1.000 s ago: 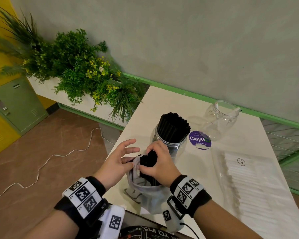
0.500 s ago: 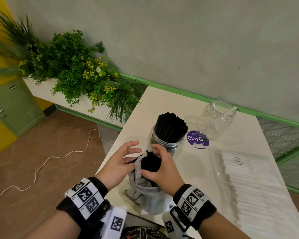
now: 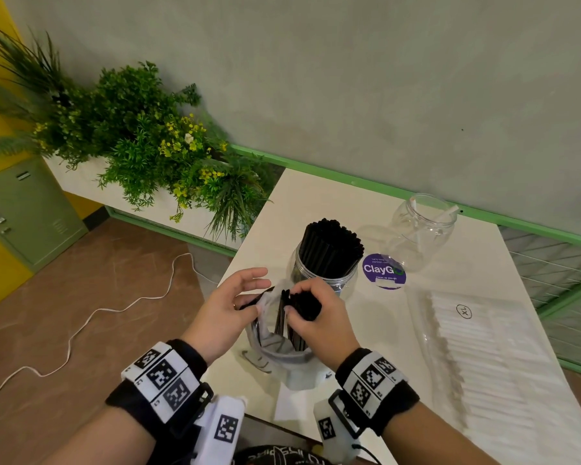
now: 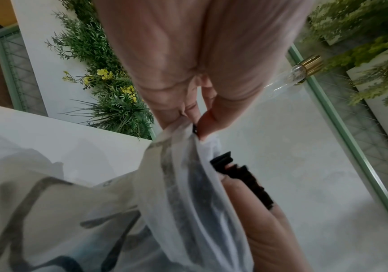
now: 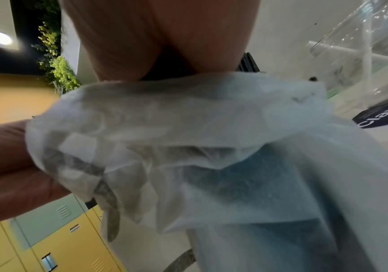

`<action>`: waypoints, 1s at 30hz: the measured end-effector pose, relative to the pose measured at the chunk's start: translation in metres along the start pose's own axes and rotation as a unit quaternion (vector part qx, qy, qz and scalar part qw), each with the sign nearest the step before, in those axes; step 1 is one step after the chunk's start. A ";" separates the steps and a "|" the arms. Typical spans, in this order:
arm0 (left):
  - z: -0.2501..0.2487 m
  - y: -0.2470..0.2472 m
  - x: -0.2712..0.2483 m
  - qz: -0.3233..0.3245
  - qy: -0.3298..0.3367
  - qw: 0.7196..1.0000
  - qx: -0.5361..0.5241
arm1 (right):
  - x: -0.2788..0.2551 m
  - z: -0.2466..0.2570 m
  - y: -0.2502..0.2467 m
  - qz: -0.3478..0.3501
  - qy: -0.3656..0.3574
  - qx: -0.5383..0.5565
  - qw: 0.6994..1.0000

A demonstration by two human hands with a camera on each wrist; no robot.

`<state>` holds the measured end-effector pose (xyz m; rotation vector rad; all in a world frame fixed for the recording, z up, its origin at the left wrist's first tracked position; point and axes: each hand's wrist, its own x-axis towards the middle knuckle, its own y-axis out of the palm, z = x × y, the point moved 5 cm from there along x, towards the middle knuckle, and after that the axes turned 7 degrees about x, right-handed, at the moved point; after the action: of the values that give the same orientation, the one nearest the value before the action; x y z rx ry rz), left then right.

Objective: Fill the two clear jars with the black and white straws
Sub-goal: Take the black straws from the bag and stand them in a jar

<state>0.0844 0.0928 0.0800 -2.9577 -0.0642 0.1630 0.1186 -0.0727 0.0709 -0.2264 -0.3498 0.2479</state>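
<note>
A clear jar (image 3: 326,263) packed with upright black straws stands mid-table. Just in front of it sits a white fabric bag (image 3: 282,360). My right hand (image 3: 307,308) grips a bundle of black straws (image 3: 304,302) at the bag's mouth. My left hand (image 3: 250,298) pinches the bag's rim (image 4: 183,132) between thumb and finger; its other fingers are spread. The straw ends (image 4: 241,176) poke out beside the fabric. A second clear jar (image 3: 420,229) at the back holds only a few white straws. A clear pack of white straws (image 3: 483,347) lies on the right.
A purple round ClayGo sticker (image 3: 384,271) lies on the white table (image 3: 316,203) between the jars. Planters with green plants (image 3: 155,146) stand left of the table, and a white cable (image 3: 114,310) runs over the brown floor. A green rail edges the grey wall.
My left thumb has closed onto the bag's rim, where the hand hovered open before. My right hand has drawn the black bundle a little higher out of the bag.
</note>
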 end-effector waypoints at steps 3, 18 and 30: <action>0.001 0.006 0.001 0.015 -0.004 1.000 0.009 | 0.000 -0.008 0.007 0.025 0.014 -0.013 1.000; -0.004 0.007 0.018 0.007 0.033 0.997 0.070 | -0.006 -0.010 -0.011 -0.079 0.025 0.010 0.997; 0.007 0.027 0.013 0.014 0.128 0.907 0.402 | -0.031 -0.034 -0.045 -0.233 0.063 0.092 0.966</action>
<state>0.0975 0.0684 0.0670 -2.1270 0.0667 -0.1654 0.1120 -0.1300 0.0416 0.0280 -0.2430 -0.1991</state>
